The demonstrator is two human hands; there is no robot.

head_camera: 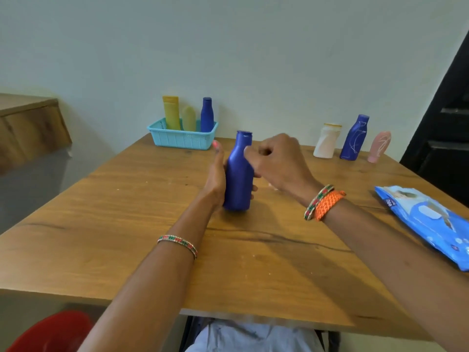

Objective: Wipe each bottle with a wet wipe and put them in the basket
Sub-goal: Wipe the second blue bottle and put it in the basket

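A dark blue bottle (238, 174) stands upright near the middle of the wooden table (127, 224). My left hand (215, 179) grips its body from the left, thumb raised, fingertips showing round the right side. My right hand (276, 161) is curled in a fist against the bottle's neck and shoulder on the right; no wipe shows in it. A turquoise basket (181, 139) at the back holds a yellow tube (171, 113), a pale yellow bottle (189, 119) and a blue bottle (206, 115). At the back right stand a white bottle (327, 141), a scribbled blue bottle (355, 138) and a pink bottle (379, 147).
A blue wet-wipe pack (429, 222) lies at the table's right edge. A wall runs right behind the basket and the bottles. A wooden cabinet (28, 125) stands at the left and a red chair (53, 331) at the lower left.
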